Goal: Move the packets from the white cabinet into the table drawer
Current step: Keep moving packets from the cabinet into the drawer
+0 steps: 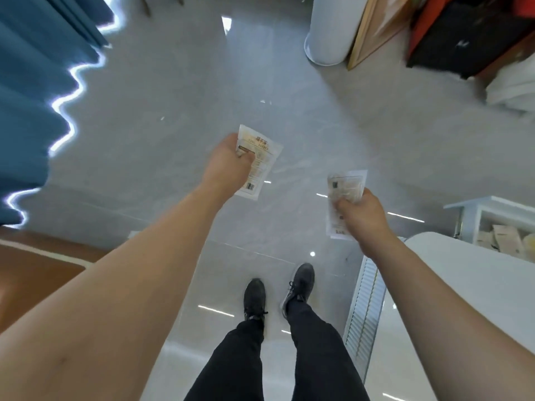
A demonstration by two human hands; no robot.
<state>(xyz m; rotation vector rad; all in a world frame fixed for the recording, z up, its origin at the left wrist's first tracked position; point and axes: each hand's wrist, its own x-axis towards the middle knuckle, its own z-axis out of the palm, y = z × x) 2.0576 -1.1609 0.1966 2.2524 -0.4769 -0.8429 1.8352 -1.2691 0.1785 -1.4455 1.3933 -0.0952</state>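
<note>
packets held in both hands above the floor

the left hand grips one white packet at frame centre, fingers curled round its left edge. the right hand grips a second packet right of centre, thumb and fingers pinching its lower part. both packets hang over the grey tiled floor, well apart from each other. at the right edge, an open white cabinet contains further packets. a white worktop occupies the lower right. blue curtains fill the upper left. black shoes stand at bottom centre.
</note>
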